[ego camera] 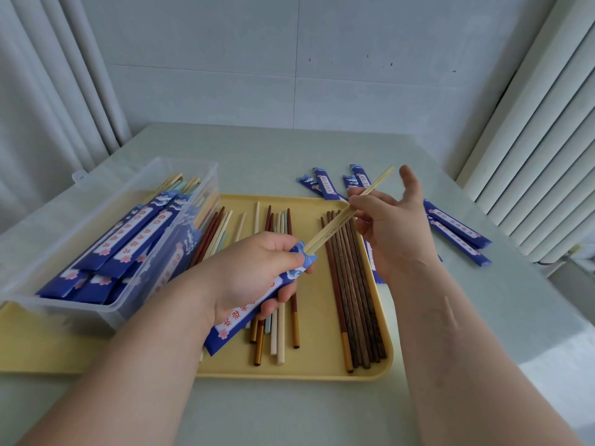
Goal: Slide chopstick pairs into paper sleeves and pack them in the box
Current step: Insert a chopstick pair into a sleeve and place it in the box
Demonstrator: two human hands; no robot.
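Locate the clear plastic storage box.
Head view, left side: the clear plastic box sits on the yellow tray's left end, just left of the left hand, holding blue paper-sleeved chopsticks.

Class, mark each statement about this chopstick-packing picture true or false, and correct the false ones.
1. The left hand grips a blue sleeve. True.
2. The right hand pinches dark brown chopsticks. False: it pinches a pale pair.
3. The clear box is empty. False: it holds sleeved chopsticks.
4. Loose chopsticks lie on the yellow tray. True.
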